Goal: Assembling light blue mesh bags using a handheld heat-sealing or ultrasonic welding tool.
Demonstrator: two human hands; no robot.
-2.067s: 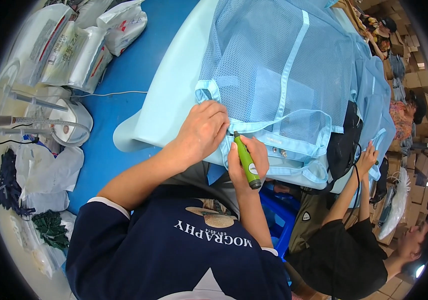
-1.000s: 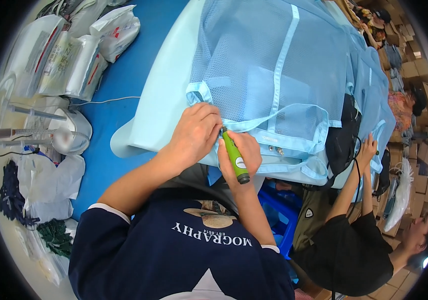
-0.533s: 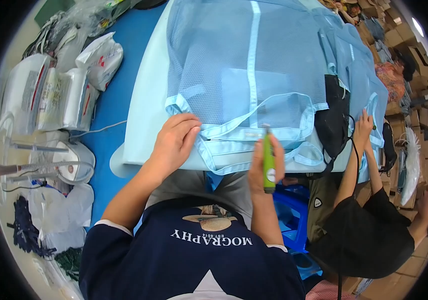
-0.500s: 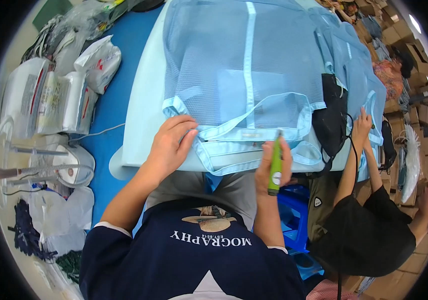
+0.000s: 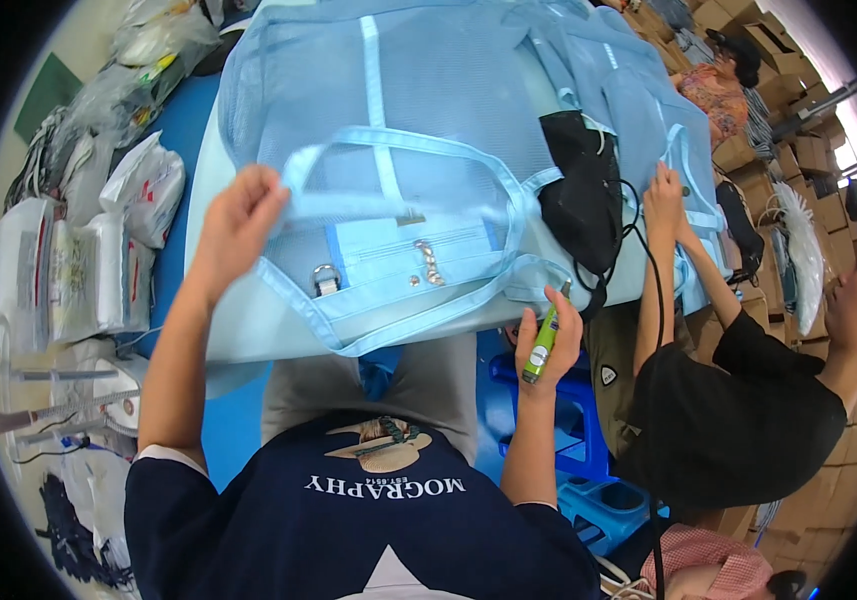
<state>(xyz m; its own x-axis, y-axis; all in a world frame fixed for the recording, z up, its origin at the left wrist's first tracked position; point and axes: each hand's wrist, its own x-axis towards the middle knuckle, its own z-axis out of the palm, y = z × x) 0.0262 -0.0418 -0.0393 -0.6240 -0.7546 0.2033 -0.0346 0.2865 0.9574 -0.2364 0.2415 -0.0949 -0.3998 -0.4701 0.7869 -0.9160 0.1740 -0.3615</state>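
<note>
A light-blue mesh bag [image 5: 288,85] lies spread on the pale table, its opening toward me. My left hand [image 5: 240,222], fingers closed, lifts the bag's light-blue fabric edging at the left. Beneath the raised edging show a metal buckle-like ring [image 5: 325,280] and several small shiny pieces [image 5: 428,262] on a light-blue band. In my right hand [image 5: 556,335] is a slim green pen-like tool [image 5: 541,345], dark at its near end; its exact kind is unclear. That hand hovers by the table's front edge, near the bag's lower right strap [image 5: 538,275], apart from the fabric.
At right, a co-worker's hands [image 5: 664,200] work on another blue mesh bag [image 5: 638,95]. A black fabric piece [image 5: 580,190] and a dark cable [image 5: 660,330] lie between us. Plastic-wrapped packs [image 5: 73,270] line the left side; blue stools [image 5: 583,430] stand below the table.
My left hand has raised the bag's edging up and leftward, exposing the ring and shiny pieces. My right hand has drawn back from the fabric with the green tool. The view has shifted right.
</note>
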